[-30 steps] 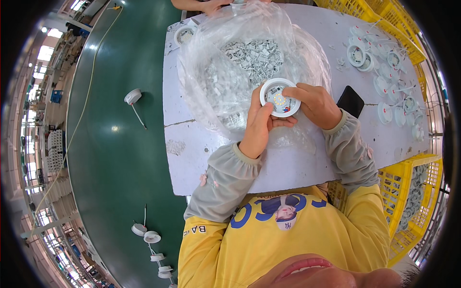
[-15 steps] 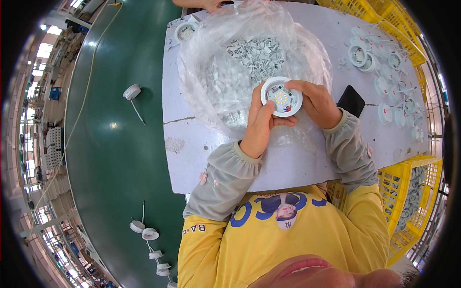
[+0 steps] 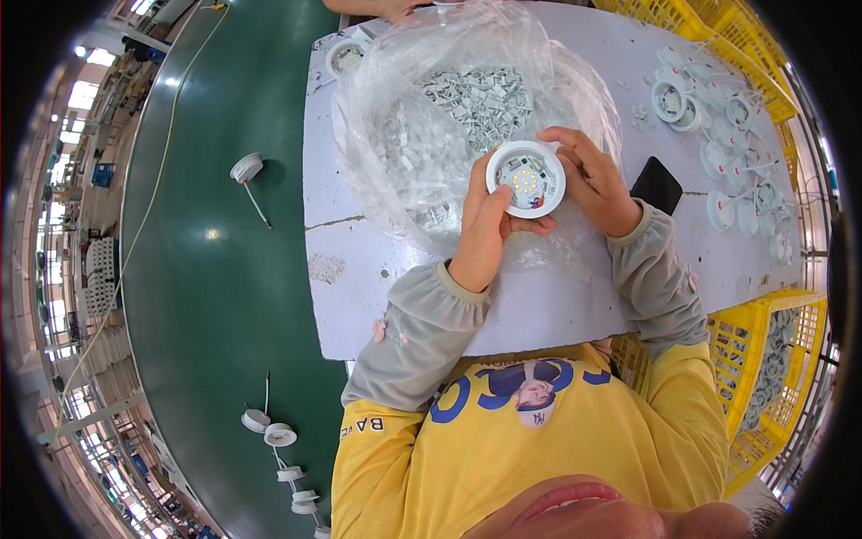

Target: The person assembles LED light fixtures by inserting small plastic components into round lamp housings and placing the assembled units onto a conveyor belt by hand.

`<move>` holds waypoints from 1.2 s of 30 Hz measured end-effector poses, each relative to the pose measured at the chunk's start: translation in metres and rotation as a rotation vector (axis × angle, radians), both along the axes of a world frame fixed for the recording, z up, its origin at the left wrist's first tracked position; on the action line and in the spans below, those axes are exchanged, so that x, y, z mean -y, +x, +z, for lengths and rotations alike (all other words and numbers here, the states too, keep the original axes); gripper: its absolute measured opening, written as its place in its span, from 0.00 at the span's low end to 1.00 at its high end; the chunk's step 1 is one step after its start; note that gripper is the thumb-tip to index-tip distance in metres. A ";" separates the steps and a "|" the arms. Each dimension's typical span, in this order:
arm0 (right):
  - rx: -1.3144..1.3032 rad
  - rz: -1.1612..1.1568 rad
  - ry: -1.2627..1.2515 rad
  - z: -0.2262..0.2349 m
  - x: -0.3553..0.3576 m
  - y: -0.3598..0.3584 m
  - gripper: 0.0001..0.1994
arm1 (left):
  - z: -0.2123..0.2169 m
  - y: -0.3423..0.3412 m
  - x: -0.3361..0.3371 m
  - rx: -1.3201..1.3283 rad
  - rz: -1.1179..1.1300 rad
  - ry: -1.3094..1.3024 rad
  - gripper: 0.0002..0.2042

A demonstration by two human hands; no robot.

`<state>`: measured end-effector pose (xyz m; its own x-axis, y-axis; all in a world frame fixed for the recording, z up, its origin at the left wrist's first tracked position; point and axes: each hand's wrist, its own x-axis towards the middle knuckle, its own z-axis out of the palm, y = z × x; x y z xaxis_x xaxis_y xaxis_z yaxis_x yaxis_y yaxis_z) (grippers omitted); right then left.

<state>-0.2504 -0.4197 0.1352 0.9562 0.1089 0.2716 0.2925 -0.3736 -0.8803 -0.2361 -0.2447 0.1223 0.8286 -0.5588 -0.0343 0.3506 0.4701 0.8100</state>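
A round white LED downlight (image 3: 526, 180) is held face up over the front of the plastic bag. Inside its rim show a ring of small yellow LEDs, tiny parts and a red and blue spot. My left hand (image 3: 486, 216) grips it from the left, thumb on the near rim and fingers underneath. Beside the right rim is my right hand (image 3: 594, 184), fingers apart and slightly bent, with the fingertips close to the lamp; whether they touch it I cannot tell. Beneath both hands lies a clear plastic bag (image 3: 386, 171) with many small white and grey pieces (image 3: 485, 103).
A black phone (image 3: 658, 187) lies right of my right hand. Many white lamps with wires (image 3: 741, 166) crowd the table's right side. Yellow crates (image 3: 754, 359) stand at right. The green belt (image 3: 224, 296) on the left carries several lamps. Another person's hand (image 3: 391, 9) shows at the far edge.
My right fingers have lifted off the lamp's rim and moved slightly right and up. The left hand still holds the lamp in nearly the same place.
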 end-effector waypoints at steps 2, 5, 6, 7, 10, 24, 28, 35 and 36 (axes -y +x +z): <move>-0.093 0.034 0.058 0.003 0.000 -0.001 0.14 | 0.000 -0.001 -0.001 0.001 0.009 0.003 0.24; -0.168 0.008 0.265 0.004 0.000 -0.003 0.12 | 0.001 -0.004 0.001 0.056 0.019 0.052 0.23; -0.199 0.017 0.290 0.006 0.002 -0.004 0.12 | 0.002 -0.005 0.001 0.055 0.019 0.053 0.23; -0.230 0.025 0.314 0.008 0.003 -0.004 0.12 | 0.003 -0.006 0.001 0.085 0.020 0.070 0.23; -0.249 0.026 0.343 0.007 0.002 -0.004 0.12 | 0.004 -0.008 0.002 0.115 0.021 0.088 0.23; 0.045 -0.014 0.121 0.006 0.002 -0.007 0.07 | 0.004 -0.016 0.005 0.203 0.079 0.114 0.24; 0.162 -0.047 -0.062 0.006 0.005 -0.008 0.08 | 0.001 -0.013 0.006 0.230 0.084 0.113 0.21; 0.281 -0.042 -0.203 0.014 0.003 -0.018 0.09 | 0.001 -0.015 0.008 0.189 0.074 0.119 0.16; 0.278 -0.051 -0.197 0.012 0.003 -0.020 0.09 | -0.001 -0.015 0.007 0.189 0.075 0.118 0.16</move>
